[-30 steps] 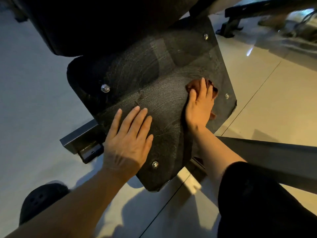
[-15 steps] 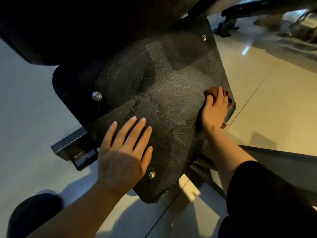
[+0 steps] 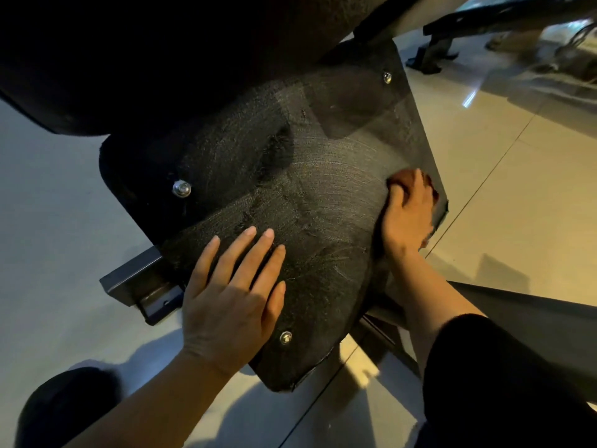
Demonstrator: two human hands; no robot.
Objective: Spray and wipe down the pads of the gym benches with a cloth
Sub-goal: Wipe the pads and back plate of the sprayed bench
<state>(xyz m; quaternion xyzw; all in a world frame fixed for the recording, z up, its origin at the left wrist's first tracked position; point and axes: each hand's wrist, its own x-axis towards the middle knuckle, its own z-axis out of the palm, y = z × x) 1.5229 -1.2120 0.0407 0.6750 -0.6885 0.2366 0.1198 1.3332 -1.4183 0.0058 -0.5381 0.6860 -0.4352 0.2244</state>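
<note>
1. Two hands are on the dark panel (image 3: 290, 195) that fills the middle of the frame; it looks like a rough, scuffed plate on the gym machine, fixed with bolts (image 3: 181, 189), more than a soft pad, though that is a judgement.
2. At the lower centre, the left hand (image 3: 231, 302) lies flat on the panel, fingers (image 3: 240, 253) straight and slightly spread, holding nothing. Keep it pressing there to steady the panel.
3. At the right edge of the panel, the right hand (image 3: 408, 215) presses a reddish-brown cloth (image 3: 407, 178) against the surface. Its fingers are bent over the wad and close together; only a bit of cloth shows past the fingertips.
4. To do this wipe well, flatten the cloth under the whole palm rather than the fingertips, so more fabric meets the rough surface.
5. Work in overlapping strokes from the right edge toward the middle, then up toward the top right bolt (image 3: 387, 77).
6. Go around each bolt head, where grime probably collects.
7. Watch the lower right corner of the panel: its edge looks ragged and could snag the cloth.
8. No spray bottle is in view, so I cannot tell whether the surface is wet.
9. The floor (image 3: 517, 189) lies beyond.
</note>
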